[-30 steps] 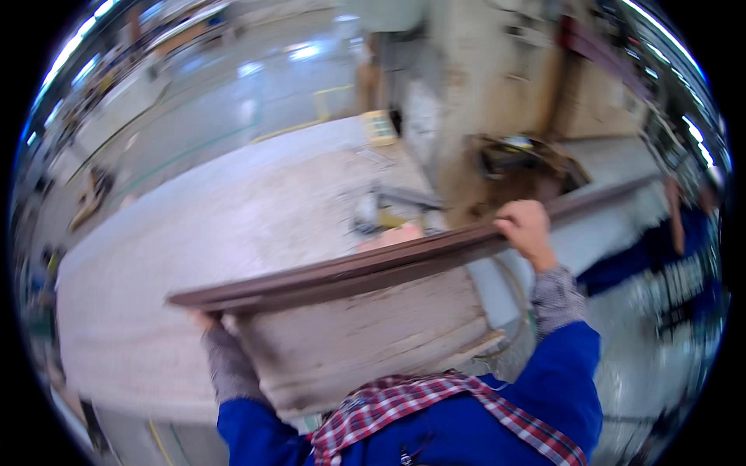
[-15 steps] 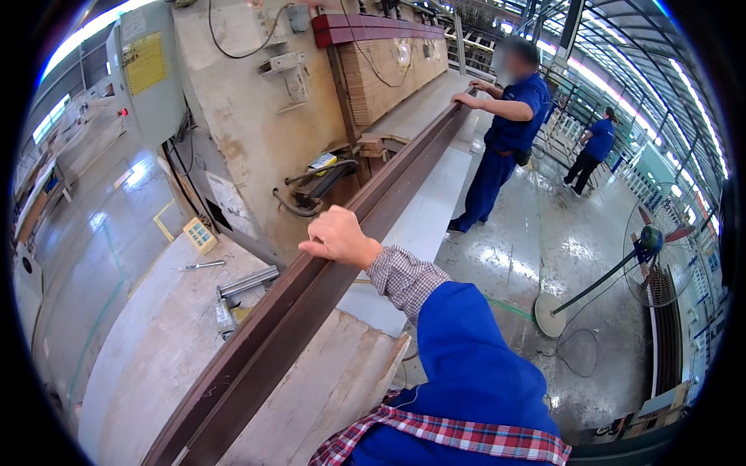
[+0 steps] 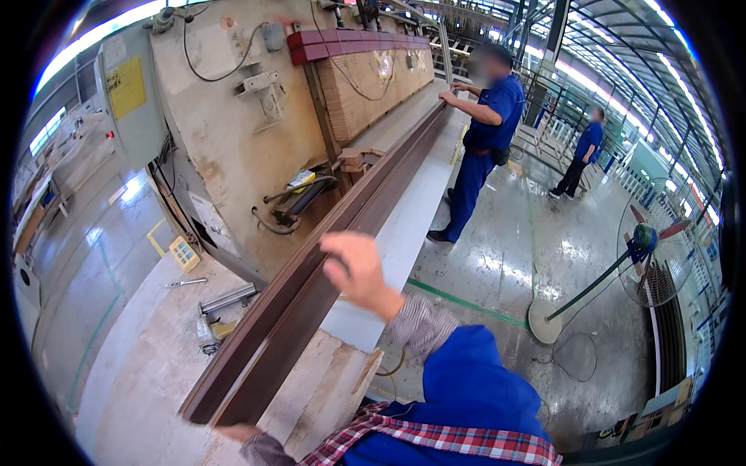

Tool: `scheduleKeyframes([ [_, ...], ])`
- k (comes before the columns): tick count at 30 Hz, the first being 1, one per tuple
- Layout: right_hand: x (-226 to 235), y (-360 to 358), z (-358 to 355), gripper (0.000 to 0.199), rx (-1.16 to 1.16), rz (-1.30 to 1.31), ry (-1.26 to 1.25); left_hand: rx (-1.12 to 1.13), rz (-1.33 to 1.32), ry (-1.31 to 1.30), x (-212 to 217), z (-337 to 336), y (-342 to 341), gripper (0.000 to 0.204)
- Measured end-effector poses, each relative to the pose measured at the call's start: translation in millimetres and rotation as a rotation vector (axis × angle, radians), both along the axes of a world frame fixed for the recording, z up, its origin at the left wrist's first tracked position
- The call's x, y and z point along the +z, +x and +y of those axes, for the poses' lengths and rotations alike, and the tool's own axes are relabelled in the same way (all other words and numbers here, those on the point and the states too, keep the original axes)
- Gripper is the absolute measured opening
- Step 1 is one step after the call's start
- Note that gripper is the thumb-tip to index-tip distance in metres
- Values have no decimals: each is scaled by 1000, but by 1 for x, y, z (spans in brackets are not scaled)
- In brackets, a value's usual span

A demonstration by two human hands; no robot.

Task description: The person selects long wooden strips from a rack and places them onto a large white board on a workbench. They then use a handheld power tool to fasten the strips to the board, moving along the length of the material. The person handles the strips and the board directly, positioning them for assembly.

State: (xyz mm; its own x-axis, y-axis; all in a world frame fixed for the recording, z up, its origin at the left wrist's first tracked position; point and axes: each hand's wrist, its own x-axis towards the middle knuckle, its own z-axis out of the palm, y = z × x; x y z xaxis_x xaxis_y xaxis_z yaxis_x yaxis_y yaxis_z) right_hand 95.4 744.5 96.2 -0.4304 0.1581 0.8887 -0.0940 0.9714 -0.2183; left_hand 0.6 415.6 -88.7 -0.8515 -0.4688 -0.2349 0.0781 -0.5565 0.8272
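A long dark brown profile bar [image 3: 280, 334], grooved along its length, runs from the near lower left to a co-worker at the far end. My left hand [image 3: 237, 432] is at the bottom edge of the picture, closed at the bar's near end; its fingers are partly hidden. Over the middle of the bar, my right hand [image 3: 361, 272] is blurred by motion. Its thumb and fingers look apart near the bar's upper edge, with nothing held. The co-worker's hands [image 3: 451, 95] rest on the far end of the bar.
A worn beige machine [image 3: 225, 116] stands to the left of the bar. On the pale table [image 3: 148, 349] lie a metal clamp-like tool [image 3: 221, 307], a thin cutter or pen [image 3: 186, 283] and a yellow button box [image 3: 185, 254]. A standing fan [image 3: 645, 237] and another person [image 3: 588, 151] are on the right.
My right hand has loosened from the bar and shifted right and down. My left hand has come into view at the bar's near end, which now shows. The whole view has shifted slightly.
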Motion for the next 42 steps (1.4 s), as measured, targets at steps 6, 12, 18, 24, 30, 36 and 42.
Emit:
scheduleKeyframes([
  [6, -38, 40, -73, 37, 353, -166, -108, -750, 143, -246, -5, 134, -5, 52],
  [12, -78, 46, -60, 49, 172, -236, -267, -924, 117, -369, -17, 134, 22, 35],
  [18, -125, 42, -59, 44, 254, -511, -590, -892, -137, -315, -36, 44, 63, 23],
  [24, -129, 11, -147, 53, 753, -685, -282, -671, -196, 392, -10, -22, 92, 40],
  [30, -115, 15, -253, 81, 1481, -747, 94, -241, 608, 458, 6, 20, 128, 66],
  [36, -132, 40, -318, 86, 1626, -605, 146, 63, 886, 255, -28, -16, 152, 79],
  [42, -144, 30, -370, 88, 1446, -667, 188, -443, 166, 516, 41, -125, 231, 67],
])
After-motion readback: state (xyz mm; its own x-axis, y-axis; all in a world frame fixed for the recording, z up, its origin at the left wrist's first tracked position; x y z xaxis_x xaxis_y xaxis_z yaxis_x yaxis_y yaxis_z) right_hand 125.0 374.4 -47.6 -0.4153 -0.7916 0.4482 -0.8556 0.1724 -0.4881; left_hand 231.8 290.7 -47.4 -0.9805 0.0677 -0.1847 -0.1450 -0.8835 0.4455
